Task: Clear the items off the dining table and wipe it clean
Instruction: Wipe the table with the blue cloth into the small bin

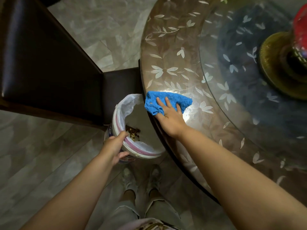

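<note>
A blue cloth lies at the near left edge of the round dining table, partly hanging over the rim. My right hand presses flat on the cloth with straight fingers. Just below the table edge is a white bucket lined with a clear plastic bag, with brown and yellow scraps at its bottom. My left hand grips the bucket's near rim, thumb inside and fingers outside.
A dark chair stands close to the left of the table, its seat touching the bucket's far side. A glass turntable covers the table's middle and carries a gold-based ornament with a red top. My feet stand on the tiled floor below.
</note>
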